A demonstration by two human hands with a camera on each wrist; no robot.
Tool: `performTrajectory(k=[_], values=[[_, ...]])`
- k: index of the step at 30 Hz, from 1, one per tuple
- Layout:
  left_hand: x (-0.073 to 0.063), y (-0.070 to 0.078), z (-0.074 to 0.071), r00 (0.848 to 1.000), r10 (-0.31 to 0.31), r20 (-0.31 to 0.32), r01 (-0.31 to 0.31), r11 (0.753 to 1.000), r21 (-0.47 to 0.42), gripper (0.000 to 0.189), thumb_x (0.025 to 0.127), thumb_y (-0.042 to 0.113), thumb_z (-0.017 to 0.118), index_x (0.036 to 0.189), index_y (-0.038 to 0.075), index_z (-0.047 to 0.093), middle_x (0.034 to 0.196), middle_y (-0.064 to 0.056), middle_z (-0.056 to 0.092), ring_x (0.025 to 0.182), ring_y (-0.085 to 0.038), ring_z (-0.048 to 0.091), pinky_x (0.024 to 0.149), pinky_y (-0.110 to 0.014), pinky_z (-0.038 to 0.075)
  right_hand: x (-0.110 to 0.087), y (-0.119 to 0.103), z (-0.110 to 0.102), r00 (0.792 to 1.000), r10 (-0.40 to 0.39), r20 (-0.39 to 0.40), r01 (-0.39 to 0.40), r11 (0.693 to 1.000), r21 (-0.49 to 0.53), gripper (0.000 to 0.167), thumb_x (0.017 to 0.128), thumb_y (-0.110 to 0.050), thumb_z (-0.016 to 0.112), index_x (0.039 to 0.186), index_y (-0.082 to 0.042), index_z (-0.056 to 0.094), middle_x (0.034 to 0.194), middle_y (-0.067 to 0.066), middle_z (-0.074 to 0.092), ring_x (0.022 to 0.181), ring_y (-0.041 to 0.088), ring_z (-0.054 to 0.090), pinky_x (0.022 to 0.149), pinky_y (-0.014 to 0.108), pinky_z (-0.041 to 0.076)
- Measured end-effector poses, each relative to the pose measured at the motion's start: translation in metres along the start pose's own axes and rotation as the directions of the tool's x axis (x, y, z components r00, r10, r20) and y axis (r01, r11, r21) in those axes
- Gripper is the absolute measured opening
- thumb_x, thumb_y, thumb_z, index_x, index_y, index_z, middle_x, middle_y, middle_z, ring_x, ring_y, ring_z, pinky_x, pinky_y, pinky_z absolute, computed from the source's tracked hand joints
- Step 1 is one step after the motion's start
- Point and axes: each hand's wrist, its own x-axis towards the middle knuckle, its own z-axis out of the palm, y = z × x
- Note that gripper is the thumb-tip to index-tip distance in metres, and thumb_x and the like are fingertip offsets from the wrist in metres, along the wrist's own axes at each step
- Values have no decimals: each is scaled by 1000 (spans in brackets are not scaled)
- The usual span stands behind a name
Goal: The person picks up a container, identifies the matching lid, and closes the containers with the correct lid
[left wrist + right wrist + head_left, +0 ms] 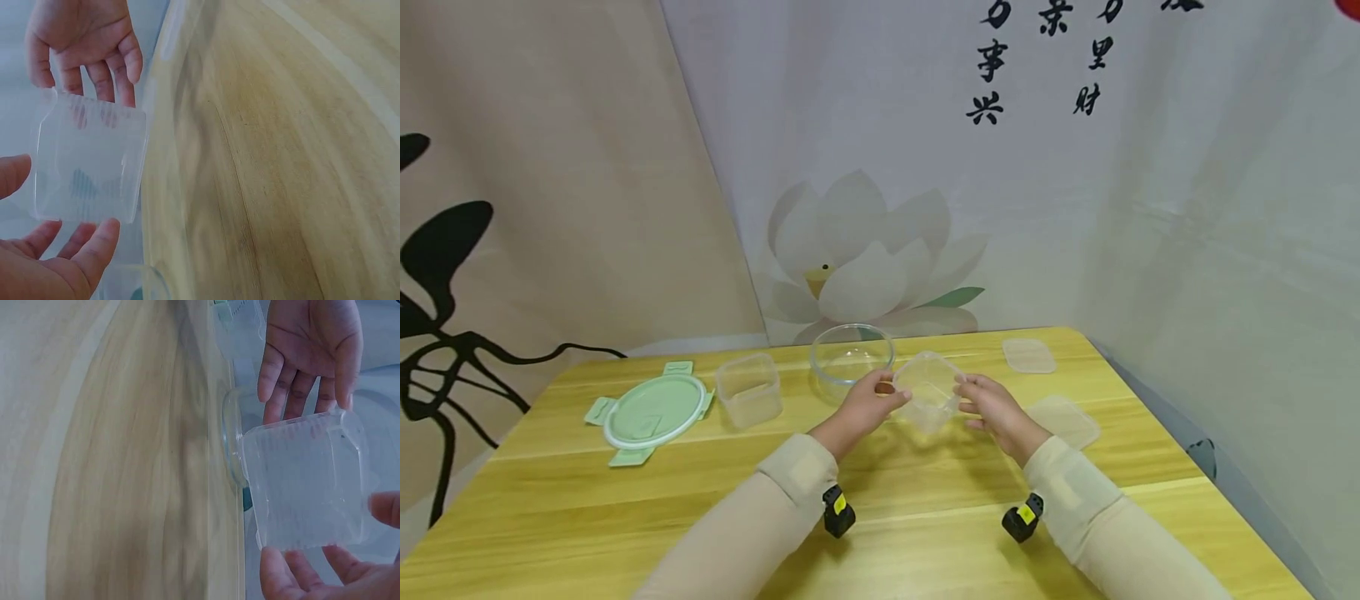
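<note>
Two hands (pixel 863 408) (pixel 1000 412) on one container (pixel 927 390)

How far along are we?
Seemingly done: the green lid, far square lid and near square lid lie flat on the table. In hand: a clear container, between left grip and right grip. Likely left: glass bowl and second container, both uncovered.
</note>
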Motion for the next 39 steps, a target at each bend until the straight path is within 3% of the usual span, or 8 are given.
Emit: performTrajectory(k=[10,25,32,39], values=[[-14,-2,-9,999,-2,-35,4,999,34,45,92,23,67,130,5,52,121,-15,54,103,-26,58,88,-41,51,-8,-2,7,1000,-26,14,26,1000,-16,48,98,-24,48,140,-2,42,144,20,41,129,39,42,95,44,43],[-40,-7,-25,997,-20,-73,28,995,100,52,92,26,67,134,2,49,123,-16,55,105,-28,58,87,-43,51,-14,-1,27,997,-46,62,46,999,-6,50,97,-21,51,141,0,42,142,22,44,126,40,44,100,50,43],[-51,-10,-31,996,-28,-80,32,998,52,43,91,23,68,125,1,53,118,-16,56,102,-27,57,86,-43,51,-19,-2,33,994,-47,102,49,999,-21,52,97,-25,52,142,-1,42,145,21,41,127,41,44,97,48,45],[-60,-14,-34,998,-17,-56,17,1000,-3,44,93,17,66,127,-5,50,119,-19,54,105,-28,57,90,-46,51,-21,-1,38,991,-48,125,52,998,-29,52,98,-25,52,143,-1,41,144,21,42,127,41,45,98,49,45]])
